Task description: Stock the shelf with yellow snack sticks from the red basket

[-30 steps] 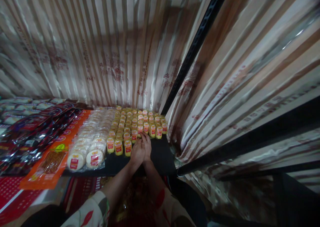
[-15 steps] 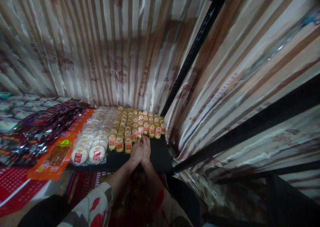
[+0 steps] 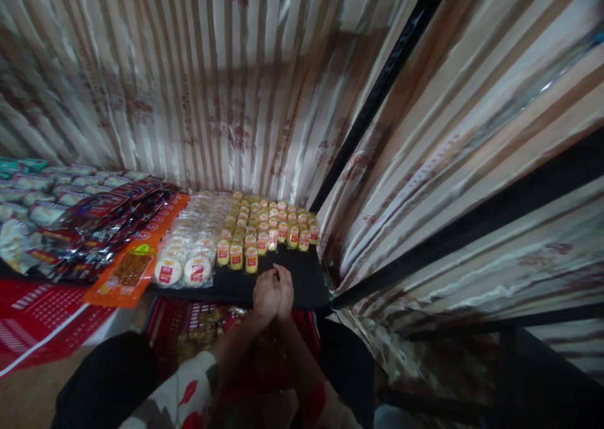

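My left hand [image 3: 265, 295] and my right hand [image 3: 285, 285] are pressed side by side over the bare front strip of a black shelf [image 3: 306, 284]. The left hand's fingers are curled, and whether anything is inside them is hidden. The right hand's fingers lie stretched forward with nothing seen in them. Just beyond the hands stand rows of small yellow packs with red labels [image 3: 268, 224], a short gap away. Left of those lie round white cakes in clear wrap [image 3: 191, 256].
Orange snack packs [image 3: 127, 272] and dark shiny packs [image 3: 94, 228] fill the shelf further left. A red basket [image 3: 189, 319] with packets sits under the shelf edge. Striped shiny sheeting [image 3: 212, 89] lines the back and right side, crossed by a black upright post [image 3: 372, 95].
Both hands have drawn back together from the front row of yellow packs toward me. The camera has tilted and moved back a little, so the red basket shows.
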Action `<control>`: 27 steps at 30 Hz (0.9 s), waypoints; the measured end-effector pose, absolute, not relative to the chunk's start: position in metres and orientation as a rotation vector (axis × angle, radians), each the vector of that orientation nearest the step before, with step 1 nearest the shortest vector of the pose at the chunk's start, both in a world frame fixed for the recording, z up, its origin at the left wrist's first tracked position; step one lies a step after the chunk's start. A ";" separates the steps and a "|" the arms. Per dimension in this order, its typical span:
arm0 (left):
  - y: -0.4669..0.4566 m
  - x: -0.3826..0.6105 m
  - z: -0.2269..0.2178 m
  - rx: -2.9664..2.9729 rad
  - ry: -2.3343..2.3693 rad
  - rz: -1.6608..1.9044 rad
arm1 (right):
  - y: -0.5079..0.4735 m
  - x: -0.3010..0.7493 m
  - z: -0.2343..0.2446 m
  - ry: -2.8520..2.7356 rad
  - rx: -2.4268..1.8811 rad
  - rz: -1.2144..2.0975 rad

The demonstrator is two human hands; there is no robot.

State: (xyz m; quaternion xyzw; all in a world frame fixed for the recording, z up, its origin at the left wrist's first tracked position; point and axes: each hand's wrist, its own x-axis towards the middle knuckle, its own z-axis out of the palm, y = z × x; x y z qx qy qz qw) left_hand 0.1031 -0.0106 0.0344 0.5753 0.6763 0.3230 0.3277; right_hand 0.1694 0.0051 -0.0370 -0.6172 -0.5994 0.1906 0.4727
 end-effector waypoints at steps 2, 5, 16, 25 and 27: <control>-0.024 0.101 0.032 1.532 1.774 0.845 | -0.008 0.170 -0.040 -1.482 -1.494 0.450; -0.047 0.095 0.028 1.652 1.743 0.861 | -0.032 0.172 -0.044 -1.524 -1.485 0.437; -0.099 0.066 -0.019 1.564 1.738 0.649 | -0.093 0.158 -0.088 -1.721 -1.594 0.559; -0.098 0.023 -0.083 1.321 1.812 0.236 | -0.088 0.110 -0.108 -1.901 -1.753 1.202; -0.096 0.016 -0.094 1.312 1.792 0.201 | -0.089 0.104 -0.110 -1.896 -1.754 1.228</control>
